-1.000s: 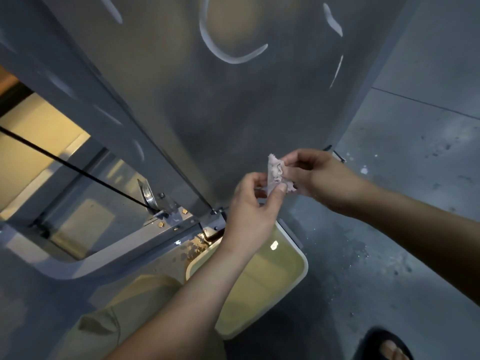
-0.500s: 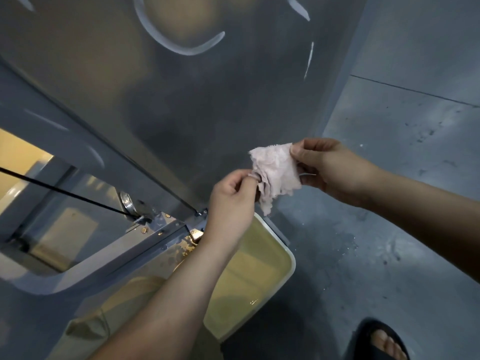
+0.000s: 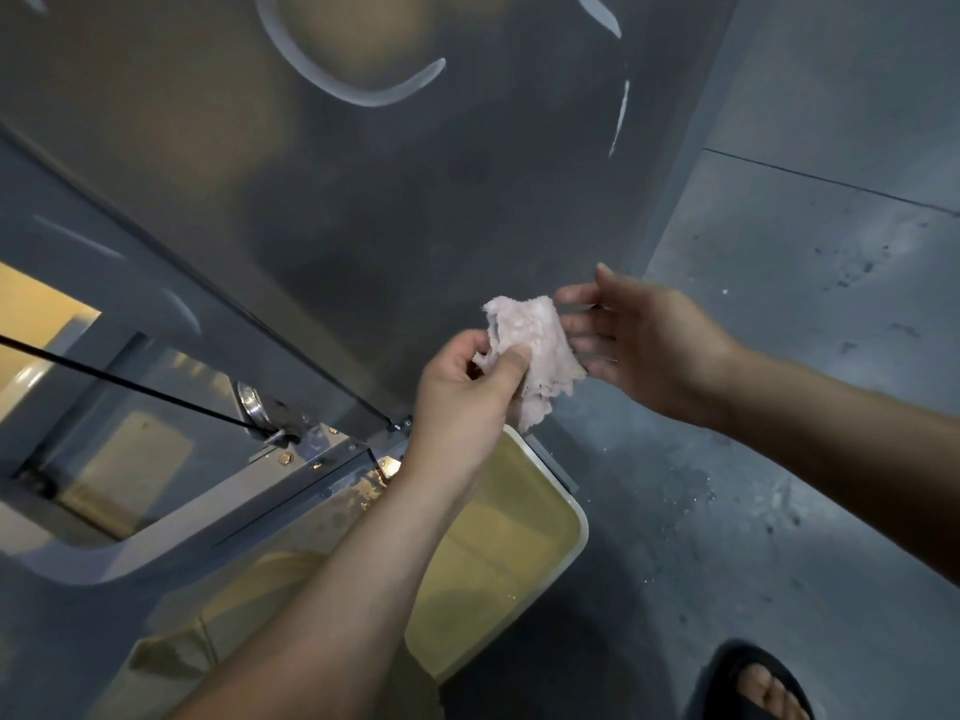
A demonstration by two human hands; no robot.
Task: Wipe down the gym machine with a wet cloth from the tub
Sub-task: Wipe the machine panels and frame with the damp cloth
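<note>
Left hand (image 3: 462, 392) pinching the crumpled pink cloth (image 3: 532, 345) between thumb and fingers, right hand (image 3: 644, 340) open flat just beside it, both above the tub (image 3: 569, 498) by the grey machine panel (image 3: 415, 226) on a speckled concrete floor (image 3: 779, 459).

Left hand (image 3: 457, 392) pinches cloth (image 3: 532, 350) above tub (image 3: 563, 558)

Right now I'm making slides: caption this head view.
Left hand pinches a pale pink cloth near the tub, right hand open beside it, before the grey machine panel.
</note>
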